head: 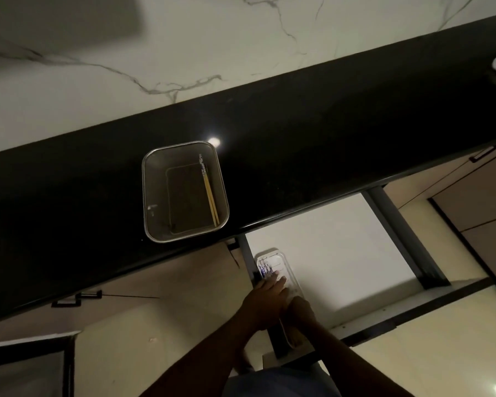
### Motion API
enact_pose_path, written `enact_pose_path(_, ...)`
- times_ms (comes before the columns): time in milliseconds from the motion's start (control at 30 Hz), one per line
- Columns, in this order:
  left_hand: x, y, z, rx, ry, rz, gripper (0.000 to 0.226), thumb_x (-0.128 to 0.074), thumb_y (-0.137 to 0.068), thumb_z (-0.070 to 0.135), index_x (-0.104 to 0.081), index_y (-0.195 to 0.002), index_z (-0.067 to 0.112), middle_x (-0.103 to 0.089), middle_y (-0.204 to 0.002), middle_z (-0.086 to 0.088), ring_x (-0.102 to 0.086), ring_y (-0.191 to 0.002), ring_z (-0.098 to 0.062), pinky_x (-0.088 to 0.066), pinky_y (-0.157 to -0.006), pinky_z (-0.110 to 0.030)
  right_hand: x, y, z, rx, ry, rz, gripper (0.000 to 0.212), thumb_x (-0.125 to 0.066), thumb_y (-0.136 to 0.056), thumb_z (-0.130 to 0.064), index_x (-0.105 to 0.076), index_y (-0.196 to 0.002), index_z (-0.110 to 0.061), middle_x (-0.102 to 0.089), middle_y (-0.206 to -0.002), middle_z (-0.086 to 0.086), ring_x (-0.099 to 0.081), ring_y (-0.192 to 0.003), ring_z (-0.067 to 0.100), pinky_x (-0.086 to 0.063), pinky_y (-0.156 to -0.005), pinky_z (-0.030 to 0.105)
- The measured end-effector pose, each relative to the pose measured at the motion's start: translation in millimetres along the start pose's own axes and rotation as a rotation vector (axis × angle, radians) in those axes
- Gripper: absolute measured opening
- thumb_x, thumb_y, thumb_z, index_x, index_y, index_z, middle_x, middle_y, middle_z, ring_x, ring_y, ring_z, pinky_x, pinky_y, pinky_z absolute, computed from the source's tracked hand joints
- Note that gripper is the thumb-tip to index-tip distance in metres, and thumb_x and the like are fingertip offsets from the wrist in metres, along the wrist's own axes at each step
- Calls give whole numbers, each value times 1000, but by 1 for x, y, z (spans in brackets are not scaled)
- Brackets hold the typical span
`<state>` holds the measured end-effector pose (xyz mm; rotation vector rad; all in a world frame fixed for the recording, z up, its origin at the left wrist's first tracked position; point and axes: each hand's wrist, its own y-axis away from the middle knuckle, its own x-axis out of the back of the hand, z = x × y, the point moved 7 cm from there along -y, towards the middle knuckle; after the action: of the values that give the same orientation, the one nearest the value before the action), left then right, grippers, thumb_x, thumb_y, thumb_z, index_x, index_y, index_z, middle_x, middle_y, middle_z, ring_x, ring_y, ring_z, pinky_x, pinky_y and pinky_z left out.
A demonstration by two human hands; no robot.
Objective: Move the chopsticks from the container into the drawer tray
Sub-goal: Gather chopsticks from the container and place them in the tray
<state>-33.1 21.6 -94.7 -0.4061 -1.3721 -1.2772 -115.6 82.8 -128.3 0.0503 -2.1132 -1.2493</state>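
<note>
Head view shows both my hands low in the open drawer (341, 239). My left hand (265, 296) lies flat, fingers spread, over the near end of the clear drawer tray (291, 270), and my right hand (299, 313) is just beside it, touching it. I cannot tell whether either hand has hold of anything. Some chopsticks with patterned ends seem to lie in the tray already, though they are blurred.

One pair of chopsticks (209, 190) remains in the metal container (155, 196) on the black bench (327, 144), far and to the left of my hands. Their long axis runs near to far along the container's right wall, patterned ends far. I judge my left hand the nearer for the reach. My forearms hide the tray's near end.
</note>
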Motion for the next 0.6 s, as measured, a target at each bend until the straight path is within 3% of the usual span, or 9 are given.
enact_pose_path(67, -7, -5, -1, 3, -50, -54, 53, -44, -103, 20, -33, -154, 8, -17, -168, -17, -5, -157, -37, -7, -127, -50, -4, -2, 3, -11, -9, 6, 41, -58, -99, -29, -59, -129, -1, -63, -133, 15, -61, -121, 24, -45, -90, 23)
enact_pose_path(200, -12, -13, -7, 15, -108, -140, 56, -50, -99, 18, -37, -153, 6, -20, -167, -20, -11, -155, -40, -7, -126, -50, -1, -3, 4, -12, 37, -23, 46, -60, -97, -33, -58, -131, -2, -62, -134, 15, -60, -123, 25, -46, -98, 31)
enact_pose_path(400, -20, -19, -11, 5, -170, -195, 55, -48, -101, 21, -37, -154, 8, -22, -167, -17, -12, -155, -42, -8, -126, -53, -2, -7, 4, 18, 125, -24, 51, -56, -99, -35, -53, -136, 0, -59, -138, 17, -58, -127, 28, -45, -102, 33)
enact_pose_path(600, -25, -17, -15, -22, -226, -165, 46, -47, -102, 24, -51, -146, 10, -34, -161, -16, -15, -154, -41, -6, -127, -53, 3, -1, -4, 114, 174, 125, 50, -53, -100, -38, -51, -139, -8, -61, -135, 11, -65, -119, 29, -53, -96, 33)
